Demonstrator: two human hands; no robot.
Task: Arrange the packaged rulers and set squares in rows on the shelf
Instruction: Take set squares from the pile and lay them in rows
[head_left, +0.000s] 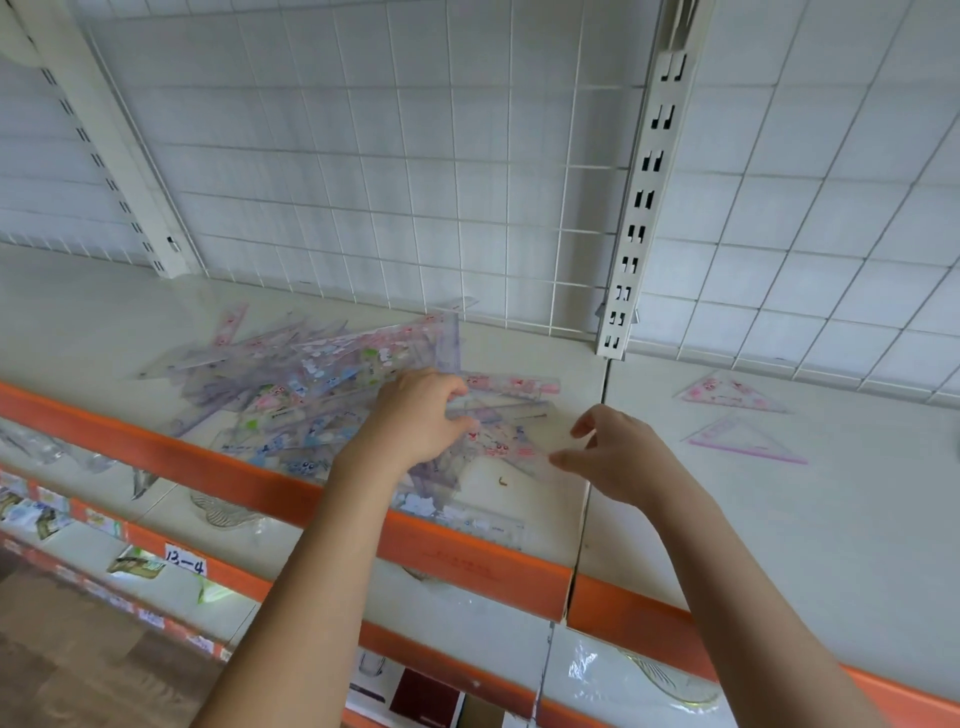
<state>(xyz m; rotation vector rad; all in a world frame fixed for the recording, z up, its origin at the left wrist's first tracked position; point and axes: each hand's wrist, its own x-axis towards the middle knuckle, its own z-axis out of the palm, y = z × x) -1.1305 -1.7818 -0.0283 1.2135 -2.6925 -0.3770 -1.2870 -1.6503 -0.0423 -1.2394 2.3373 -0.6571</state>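
Observation:
A loose heap of clear packaged rulers and set squares (311, 384) with pastel prints lies on the white shelf (779, 519). My left hand (415, 421) rests on the heap's right side, fingers curled around a clear packaged set square (506, 441). My right hand (618, 452) pinches the same package at its right end, thumb and forefinger on it. Two pink set squares lie flat on the right section of the shelf, one (727, 392) behind the other (743, 439).
A white wire grid (415, 182) backs the shelf, with a slotted upright (641, 208) between sections. An orange rail (467, 566) runs along the front edge. Lower shelves hold other packaged goods and a label reading 13-4 (185, 558).

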